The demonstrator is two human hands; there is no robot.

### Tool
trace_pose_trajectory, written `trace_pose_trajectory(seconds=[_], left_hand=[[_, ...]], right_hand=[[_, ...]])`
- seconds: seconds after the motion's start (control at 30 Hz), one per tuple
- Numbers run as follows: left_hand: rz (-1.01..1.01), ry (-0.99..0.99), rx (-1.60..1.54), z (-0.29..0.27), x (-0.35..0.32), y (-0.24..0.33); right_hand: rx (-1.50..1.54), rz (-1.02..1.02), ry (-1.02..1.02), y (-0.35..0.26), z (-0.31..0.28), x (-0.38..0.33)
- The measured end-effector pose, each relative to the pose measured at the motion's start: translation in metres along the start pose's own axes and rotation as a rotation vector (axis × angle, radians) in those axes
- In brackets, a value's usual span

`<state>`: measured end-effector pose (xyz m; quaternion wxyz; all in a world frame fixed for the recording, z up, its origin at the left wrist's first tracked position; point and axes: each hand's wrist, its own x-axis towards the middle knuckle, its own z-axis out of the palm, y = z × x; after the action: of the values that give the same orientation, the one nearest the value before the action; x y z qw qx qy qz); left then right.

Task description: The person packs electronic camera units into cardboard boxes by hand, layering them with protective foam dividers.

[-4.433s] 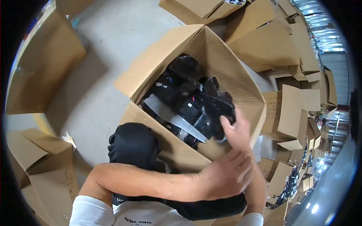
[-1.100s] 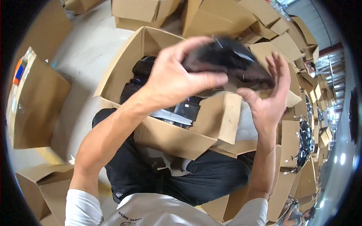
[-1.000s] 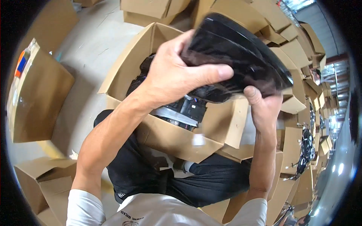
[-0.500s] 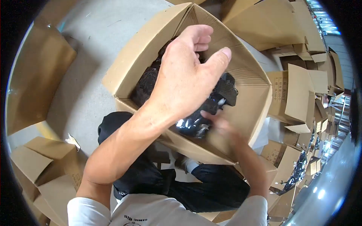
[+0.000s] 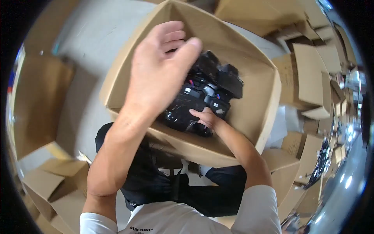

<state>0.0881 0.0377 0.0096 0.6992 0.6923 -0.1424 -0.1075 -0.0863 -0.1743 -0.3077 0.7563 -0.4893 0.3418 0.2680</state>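
Note:
My left hand is raised over the left part of a large open cardboard box. Its thumb stands apart from the loosely bent fingers, and nothing is in it. Inside the box, my right hand grips the near side of a black part in clear plastic wrap; some of its fingertips are hidden. Small white labels and bits of coloured wire show on the black parts. Further black wrapped pieces lie beyond and to the right. My left hand and forearm cover the box's left inside.
A tall carton stands on the grey floor at left, and an open carton at lower left. More open cartons crowd the right side. My knees in dark trousers are against the box's near side.
My left hand has moved left, uncovering more black parts. My right hand, blurred before, has shifted slightly left and rests on the wrapped part. The view has shifted a little.

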Motion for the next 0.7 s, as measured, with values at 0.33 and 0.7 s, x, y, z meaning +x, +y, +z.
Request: trace_pose_trajectory(seconds=[0.33,0.7], left_hand=[[-0.064,-0.335,0.312,0.024,-0.001,-0.045],[0.311,-1.254,0.978,0.133,-0.171,-0.073]], right_hand=[[-0.588,-0.595,0.446,-0.113,-0.027,-0.304],[-0.060,-0.250,1.129,0.366,-0.198,-0.496]])
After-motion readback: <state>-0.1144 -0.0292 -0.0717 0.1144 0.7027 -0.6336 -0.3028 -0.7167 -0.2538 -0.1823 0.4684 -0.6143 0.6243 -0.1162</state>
